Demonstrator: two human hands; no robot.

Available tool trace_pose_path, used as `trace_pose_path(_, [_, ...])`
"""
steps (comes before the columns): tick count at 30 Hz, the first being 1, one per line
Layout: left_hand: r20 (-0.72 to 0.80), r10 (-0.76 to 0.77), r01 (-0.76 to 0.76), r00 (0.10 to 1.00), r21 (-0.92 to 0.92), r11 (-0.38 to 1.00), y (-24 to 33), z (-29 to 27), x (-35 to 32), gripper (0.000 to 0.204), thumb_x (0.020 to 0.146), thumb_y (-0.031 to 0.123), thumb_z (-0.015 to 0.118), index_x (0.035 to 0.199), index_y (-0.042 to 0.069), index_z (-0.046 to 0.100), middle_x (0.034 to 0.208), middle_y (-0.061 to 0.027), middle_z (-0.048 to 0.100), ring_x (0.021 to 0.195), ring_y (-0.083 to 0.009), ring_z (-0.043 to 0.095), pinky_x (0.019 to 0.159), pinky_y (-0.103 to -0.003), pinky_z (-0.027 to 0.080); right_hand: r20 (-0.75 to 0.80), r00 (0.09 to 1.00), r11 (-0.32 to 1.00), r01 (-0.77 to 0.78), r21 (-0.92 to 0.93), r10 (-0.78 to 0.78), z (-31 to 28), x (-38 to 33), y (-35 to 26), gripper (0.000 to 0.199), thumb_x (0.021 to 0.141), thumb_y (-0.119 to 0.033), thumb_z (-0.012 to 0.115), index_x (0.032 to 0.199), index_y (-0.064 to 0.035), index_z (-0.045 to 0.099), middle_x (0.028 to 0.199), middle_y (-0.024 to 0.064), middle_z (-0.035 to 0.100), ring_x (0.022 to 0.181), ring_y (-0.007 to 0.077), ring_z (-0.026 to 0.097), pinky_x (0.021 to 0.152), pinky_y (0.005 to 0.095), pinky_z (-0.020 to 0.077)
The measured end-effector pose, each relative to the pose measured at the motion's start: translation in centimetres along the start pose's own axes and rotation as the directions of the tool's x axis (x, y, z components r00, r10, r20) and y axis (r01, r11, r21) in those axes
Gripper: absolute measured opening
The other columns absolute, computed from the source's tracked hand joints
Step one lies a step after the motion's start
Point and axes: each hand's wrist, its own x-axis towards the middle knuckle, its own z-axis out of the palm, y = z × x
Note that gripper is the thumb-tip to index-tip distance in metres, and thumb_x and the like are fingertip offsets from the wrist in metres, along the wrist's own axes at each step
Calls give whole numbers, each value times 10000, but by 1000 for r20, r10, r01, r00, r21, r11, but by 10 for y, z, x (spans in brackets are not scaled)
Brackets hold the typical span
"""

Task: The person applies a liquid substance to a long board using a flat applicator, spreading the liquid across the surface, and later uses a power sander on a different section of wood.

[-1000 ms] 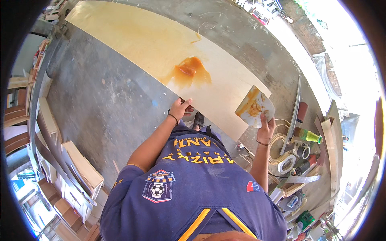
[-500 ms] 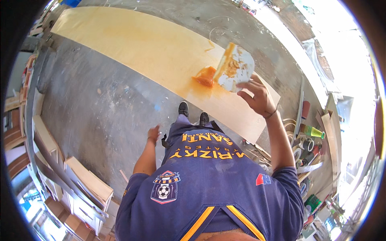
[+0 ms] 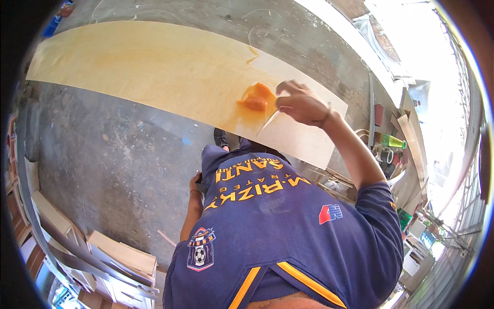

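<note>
A pale sheet (image 3: 154, 56) lies lengthwise on the floor, its left and middle parts coated with a thin yellowish film. On it sits a thick orange glue-like puddle (image 3: 256, 98). My right hand (image 3: 302, 104) is closed on a flat white spreader (image 3: 268, 122), seen almost edge-on beside the puddle. Much of the spreader is hidden by my hand and by its angle. My left hand (image 3: 195, 183) hangs low by my left hip, against something dark; its fingers are mostly hidden.
Pale boards (image 3: 126, 250) are stacked at the lower left. To the right of the sheet stand a green bottle (image 3: 393, 141), rolls of tape and leaning wooden strips (image 3: 411, 144). My shoe (image 3: 220, 138) is close to the sheet's near edge.
My right hand has come left and lower toward the puddle, turning the spreader from face-on to almost edge-on. My left hand has drawn back against my hip. The view has shifted.
</note>
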Motion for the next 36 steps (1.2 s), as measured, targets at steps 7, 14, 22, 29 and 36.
trace_pose_path(7, [-100,-87,40,991,-403,914,177,-36,-34,396,862,452,474,1051,108,522,990,-55,604,773,-189,584,614,-356,434,141,986,995,-85,-49,91,61,38,15,364,744,-217,645,1083,-143,537,1076,66,527,1086,248,487,838,435,413])
trace_pose_path(14, [-147,-469,284,871,-629,724,129,-46,-69,453,869,477,458,1152,123,475,1098,-49,562,888,-186,565,708,-361,420,176,984,994,-17,110,-2,60,49,21,377,698,-181,649,1047,-87,544,1054,123,509,1070,288,479,843,380,435])
trace_pose_path(22, [-105,-216,234,971,222,947,4,7,-95,444,865,458,477,1126,100,493,1053,-63,582,870,-190,574,671,-361,437,13,992,942,-126,312,128,34,52,28,395,680,-211,671,998,-53,498,1020,134,517,1002,299,516,816,409,435])
trace_pose_path(29, [-206,-338,263,918,-319,910,110,-9,-99,432,859,435,501,1096,74,510,1003,-80,605,846,-195,584,629,-364,455,-53,987,979,-141,146,150,62,73,38,353,702,-231,621,969,-46,482,955,133,557,949,313,548,766,418,452])
trace_pose_path(36, [-194,-360,180,912,-600,779,143,-14,-95,479,854,430,520,1151,58,460,1046,-73,581,853,-194,590,661,-357,450,-316,867,921,-383,76,386,45,115,81,373,708,-271,637,949,-39,470,933,167,590,879,351,579,723,446,457])
